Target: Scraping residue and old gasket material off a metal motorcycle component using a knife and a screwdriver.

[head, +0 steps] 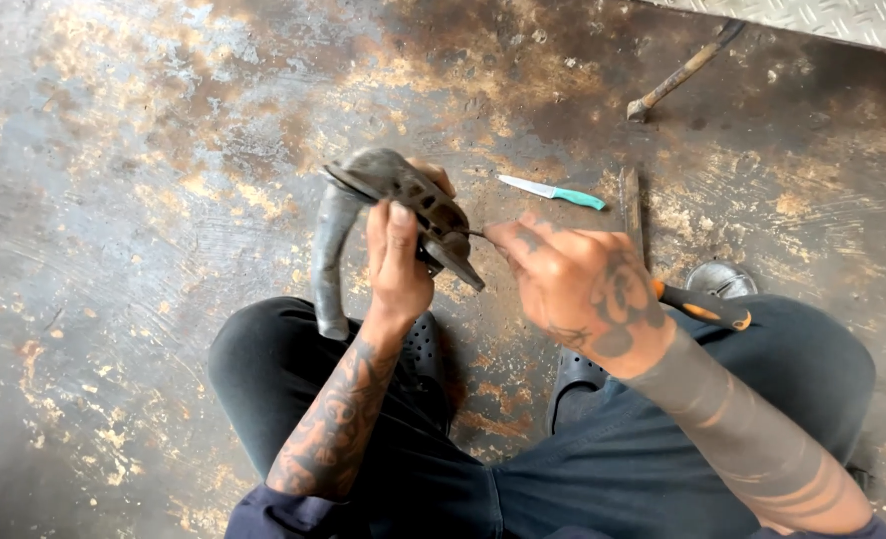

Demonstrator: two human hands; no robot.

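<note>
My left hand [395, 262] grips a dark curved rubber and metal part [403, 200], holding it up over the floor with a bent grey tube [329, 258] hanging from it. My right hand [575, 279] holds a screwdriver with an orange and black handle [704, 305]. Its thin metal tip [475, 234] touches the right side of the part. I sit cross-legged in dark trousers, with black clogs [423, 349] on my feet.
A small knife with a green handle [555, 191] lies on the stained concrete floor beyond my hands. A flat metal bar [631, 208] lies beside it. A long-handled tool [678, 74] rests at the upper right, near a checker-plate edge [842, 20].
</note>
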